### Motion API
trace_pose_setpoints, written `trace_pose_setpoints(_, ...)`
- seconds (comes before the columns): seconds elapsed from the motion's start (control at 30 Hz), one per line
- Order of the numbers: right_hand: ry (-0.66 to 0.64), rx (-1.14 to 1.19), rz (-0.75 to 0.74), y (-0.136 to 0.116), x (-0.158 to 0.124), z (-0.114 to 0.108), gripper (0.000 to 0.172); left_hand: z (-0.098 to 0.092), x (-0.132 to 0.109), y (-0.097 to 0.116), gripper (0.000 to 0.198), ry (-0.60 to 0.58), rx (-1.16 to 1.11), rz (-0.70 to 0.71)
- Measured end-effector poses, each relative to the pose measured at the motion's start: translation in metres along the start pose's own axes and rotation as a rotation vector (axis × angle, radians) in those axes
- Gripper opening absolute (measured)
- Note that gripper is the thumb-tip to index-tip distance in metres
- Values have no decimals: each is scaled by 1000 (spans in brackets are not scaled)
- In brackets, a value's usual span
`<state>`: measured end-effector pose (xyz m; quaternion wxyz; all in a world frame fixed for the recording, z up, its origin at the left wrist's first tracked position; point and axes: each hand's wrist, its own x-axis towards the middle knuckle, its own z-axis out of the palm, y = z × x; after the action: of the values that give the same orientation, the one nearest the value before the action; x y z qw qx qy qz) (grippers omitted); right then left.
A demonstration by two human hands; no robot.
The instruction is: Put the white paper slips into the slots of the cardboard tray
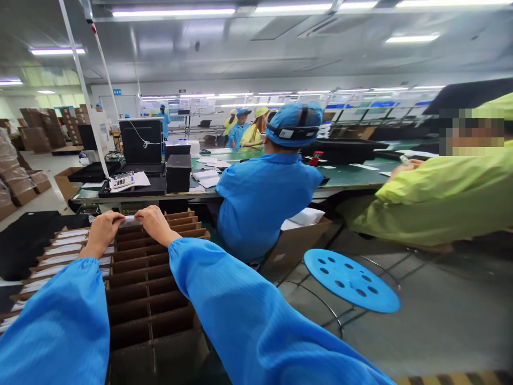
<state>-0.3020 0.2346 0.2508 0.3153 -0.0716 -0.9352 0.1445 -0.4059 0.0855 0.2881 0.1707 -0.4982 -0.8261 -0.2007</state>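
Pinch grip, left of frame: our left hand [103, 226] and right hand [155, 222] nip the white packet [130, 218] by its top edge; light, floppy, we judge.

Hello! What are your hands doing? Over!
Left hand, right hand both pinch white packet. Packet at divided cardboard box's far row. Seated co-worker beyond, apart.

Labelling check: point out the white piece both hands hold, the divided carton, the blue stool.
white piece [131, 218]: head view, exposed middle strip.
divided carton [149, 299]: head view, central divider wall.
blue stool [348, 279]: head view, seat top.
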Motion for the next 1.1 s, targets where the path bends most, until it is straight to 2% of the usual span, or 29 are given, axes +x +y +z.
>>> trace_pose_setpoints(0.33, -69, -11, -15, -5, -6, -6, 27, 7, 7, -9, 28, -134, 6, 76)
trace_pose_setpoints(0.53, -50, -44, -29, -11, -6, -12, 23, 12, 8, -13, 42, -102, -9, 138)
trace_pose_setpoints(0.73, -47, -75, -31, -12, -4, -12, 23, 13, 14, -13, 43, -89, 149, 183)
trace_pose_setpoints(0.87, -46, -112, -71, -11, -5, -11, 27, 12, 18, -10, 45, -133, 227, 142)
trace_pose_setpoints(1.1, -58, -190, -112, -13, -6, -16, 28, 15, 26, -13, 35, -142, 185, 86)
